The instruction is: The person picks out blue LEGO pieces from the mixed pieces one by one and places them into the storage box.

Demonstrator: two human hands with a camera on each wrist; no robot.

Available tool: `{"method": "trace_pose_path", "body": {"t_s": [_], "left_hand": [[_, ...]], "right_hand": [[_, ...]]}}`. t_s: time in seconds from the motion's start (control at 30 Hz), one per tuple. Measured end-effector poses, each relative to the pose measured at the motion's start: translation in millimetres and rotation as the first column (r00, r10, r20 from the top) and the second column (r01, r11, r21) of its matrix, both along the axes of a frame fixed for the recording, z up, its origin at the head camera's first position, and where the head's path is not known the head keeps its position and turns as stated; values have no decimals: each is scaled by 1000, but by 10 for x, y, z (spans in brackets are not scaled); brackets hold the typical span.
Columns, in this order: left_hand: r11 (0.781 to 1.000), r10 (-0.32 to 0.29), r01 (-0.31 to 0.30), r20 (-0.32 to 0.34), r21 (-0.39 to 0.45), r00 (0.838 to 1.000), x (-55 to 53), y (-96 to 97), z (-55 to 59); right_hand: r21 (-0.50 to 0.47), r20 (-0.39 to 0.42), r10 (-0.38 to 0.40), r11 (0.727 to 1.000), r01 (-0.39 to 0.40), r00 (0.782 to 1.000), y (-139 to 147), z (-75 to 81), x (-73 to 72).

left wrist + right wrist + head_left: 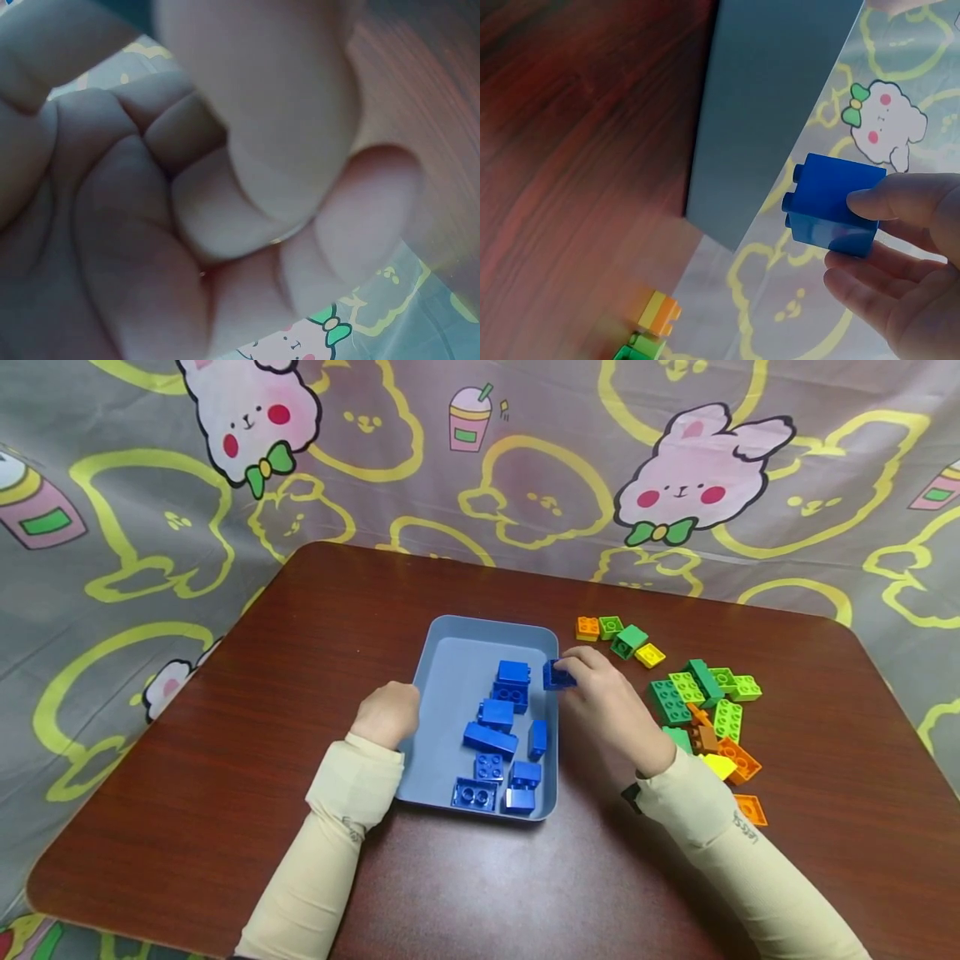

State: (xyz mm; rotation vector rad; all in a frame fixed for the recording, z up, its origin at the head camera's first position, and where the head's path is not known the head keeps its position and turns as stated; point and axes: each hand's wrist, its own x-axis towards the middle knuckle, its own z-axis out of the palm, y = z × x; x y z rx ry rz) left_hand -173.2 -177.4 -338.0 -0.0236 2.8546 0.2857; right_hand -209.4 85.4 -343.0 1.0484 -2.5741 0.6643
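Note:
My right hand [611, 706] pinches a blue toy brick [832, 202] between thumb and fingers, above the right rim of the blue-grey tray [450, 647]. Its studs point away from the palm in the right wrist view. At the tray's left rim, my left hand [386, 714] grips the edge with curled fingers. The left wrist view shows those fingers [262, 112] close up, with only a dark sliver of tray at the top. Several blue bricks [490, 739] lie inside the tray, mostly along its right half, some on their sides.
Right of the tray, loose green bricks [670, 702], orange bricks [738, 762] and yellow bricks [650, 655] lie on the brown table [300, 635]. My right forearm [738, 852] partly covers some of them. A patterned cloth [562, 485] hangs behind the table.

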Motion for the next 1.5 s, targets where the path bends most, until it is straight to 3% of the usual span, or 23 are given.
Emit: {"method": "trace_pose_path", "body": {"t_s": [0.47, 1.5], "left_hand": [[1000, 4, -4, -8, 2, 1000, 1, -1, 12], [1000, 7, -7, -7, 1, 1000, 13, 7, 36]], "right_hand": [[45, -17, 48, 998, -47, 999, -111, -29, -6], [125, -28, 48, 991, -44, 998, -166, -112, -42]]}}
